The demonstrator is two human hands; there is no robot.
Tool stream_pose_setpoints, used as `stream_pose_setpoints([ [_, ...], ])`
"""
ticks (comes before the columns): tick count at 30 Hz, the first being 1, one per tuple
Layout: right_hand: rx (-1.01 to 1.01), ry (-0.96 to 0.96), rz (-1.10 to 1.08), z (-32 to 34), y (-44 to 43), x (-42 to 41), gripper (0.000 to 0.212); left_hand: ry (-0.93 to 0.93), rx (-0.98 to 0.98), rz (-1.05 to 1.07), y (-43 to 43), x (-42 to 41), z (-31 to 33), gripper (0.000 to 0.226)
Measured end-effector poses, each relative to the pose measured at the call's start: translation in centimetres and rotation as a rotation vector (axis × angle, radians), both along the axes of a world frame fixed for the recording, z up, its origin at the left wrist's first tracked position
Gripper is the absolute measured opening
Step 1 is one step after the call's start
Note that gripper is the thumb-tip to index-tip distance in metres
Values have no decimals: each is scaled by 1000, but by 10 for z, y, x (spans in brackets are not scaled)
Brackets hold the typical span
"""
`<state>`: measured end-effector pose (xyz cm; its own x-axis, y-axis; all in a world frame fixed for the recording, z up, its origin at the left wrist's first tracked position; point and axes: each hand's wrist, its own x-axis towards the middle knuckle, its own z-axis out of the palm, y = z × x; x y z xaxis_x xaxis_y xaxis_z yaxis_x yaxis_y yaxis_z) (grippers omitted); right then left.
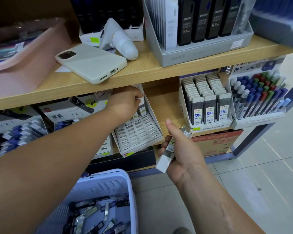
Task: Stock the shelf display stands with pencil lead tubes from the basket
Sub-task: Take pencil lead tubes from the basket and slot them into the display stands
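- The left hand (125, 103) reaches under the upper shelf (150, 71) to the rear of the white slotted display stand (139, 134); its fingers are curled and seem to pinch the cap of a back-row tube (142, 110), though the fingertips are partly hidden.
- The right hand (181, 149) waits in front of the lower shelf, fingers and thumb wrapped round a small bundle of spare tubes (167, 154); the thumb stands up along them.
- The step, as I judge it, is seating a tube in a rear slot; it should go in upright and drop fully home, level with its neighbours and label forward; filling from the back row forward keeps the hand from knocking tubes already placed.
- The upper shelf hangs low over that row; the wrist likely has to stay flat to clear it.
- The back-row tube stands nearly vertical, leaning with the tilt of the stand; cap up, label toward the person.
- The spare tubes lie on a diagonal; white caps point down and left toward the person, the clear ends up and right toward the full stand (208, 105).
- More tubes (91, 215) lie loose at all angles in the basket (123, 179) below; most slots are empty, so the job looks barely begun.
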<state>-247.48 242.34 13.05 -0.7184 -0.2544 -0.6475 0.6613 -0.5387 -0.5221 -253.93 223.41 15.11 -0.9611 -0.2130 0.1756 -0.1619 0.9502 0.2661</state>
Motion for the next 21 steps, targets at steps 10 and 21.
stream_pose_setpoints([
  [10,-72,2,-14,-1,-2,-3,34,-64,-187,-68,-3,7,-11,37],
  [21,4,58,-86,6,-4,4,40,-167,884,159,54,133,4,23],
])
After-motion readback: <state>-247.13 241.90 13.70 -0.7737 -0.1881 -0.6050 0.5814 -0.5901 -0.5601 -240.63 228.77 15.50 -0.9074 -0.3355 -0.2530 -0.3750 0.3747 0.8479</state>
